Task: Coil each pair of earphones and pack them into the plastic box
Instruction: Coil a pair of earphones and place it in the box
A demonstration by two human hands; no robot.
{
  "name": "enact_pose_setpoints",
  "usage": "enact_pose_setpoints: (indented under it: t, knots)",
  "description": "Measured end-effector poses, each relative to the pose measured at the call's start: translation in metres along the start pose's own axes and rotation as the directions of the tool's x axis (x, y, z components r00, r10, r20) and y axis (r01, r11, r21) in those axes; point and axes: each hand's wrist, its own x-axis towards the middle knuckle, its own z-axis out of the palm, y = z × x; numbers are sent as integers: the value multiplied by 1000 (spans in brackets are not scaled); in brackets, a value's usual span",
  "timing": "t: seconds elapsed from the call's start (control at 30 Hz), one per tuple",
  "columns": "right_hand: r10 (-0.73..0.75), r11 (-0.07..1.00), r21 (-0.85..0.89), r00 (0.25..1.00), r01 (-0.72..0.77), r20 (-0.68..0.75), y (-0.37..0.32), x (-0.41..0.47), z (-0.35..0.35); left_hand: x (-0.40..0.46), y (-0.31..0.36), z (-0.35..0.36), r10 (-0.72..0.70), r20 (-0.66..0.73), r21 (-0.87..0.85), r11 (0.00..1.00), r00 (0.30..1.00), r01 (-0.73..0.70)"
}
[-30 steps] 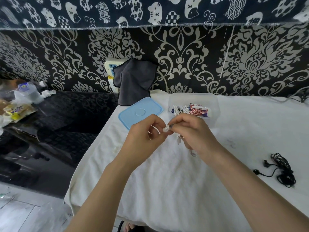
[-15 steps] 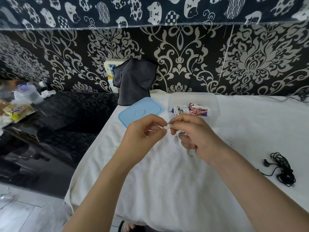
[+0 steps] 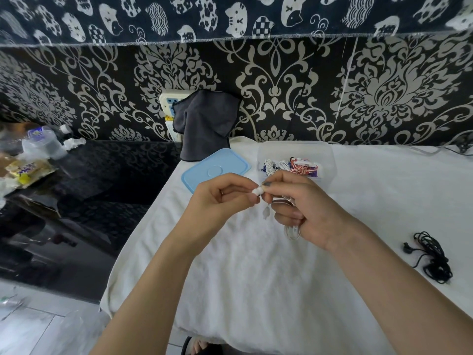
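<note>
White earphones [image 3: 257, 191] are held above the white cloth between both hands. My left hand [image 3: 220, 201] pinches the cord beside the white earbud. My right hand [image 3: 302, 208] pinches the earbud end, with a coil of white cord [image 3: 293, 230] looped round its lower fingers. Behind the hands stands the clear plastic box [image 3: 330, 155], holding coiled white and red-white earphones [image 3: 294, 167]. Its blue lid [image 3: 215, 169] lies to the left of it. A loose black pair of earphones [image 3: 432, 257] lies on the cloth at the right.
A white cloth [image 3: 256, 290] covers the table. A dark grey cloth [image 3: 206, 124] hangs on the patterned wall behind the lid. To the left is a dark glass table [image 3: 84, 201] with bottles and snack packets [image 3: 28, 167].
Both hands have risen slightly and moved a little toward the box, still working the white cord; the coil at my right fingers stays in place.
</note>
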Motion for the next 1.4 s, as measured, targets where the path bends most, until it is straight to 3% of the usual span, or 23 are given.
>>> enact_pose_setpoints:
  t: [0.23,0.43,0.87,1.07,1.27,1.4]
  knots:
    - [40,998,56,998,-43,56,-1,-2,-2,3,-3,-4,-100,121,-178,977,988,121]
    - [41,998,53,999,-43,36,0,-1,-3,3,-4,-2,-66,83,-137,988,994,77]
    - [86,985,147,996,-87,16,0,0,-3,7,-4,6,-100,120,-293,947,988,131]
    - [141,944,298,990,-139,16,2,1,-3,13,-11,10,-72,22,-184,980,997,75]
    - [198,852,487,980,-190,36,2,5,-1,13,-14,9,-164,-56,-107,982,985,157]
    - [183,791,579,980,-197,83,2,6,-2,8,-18,12,-223,94,43,975,970,220]
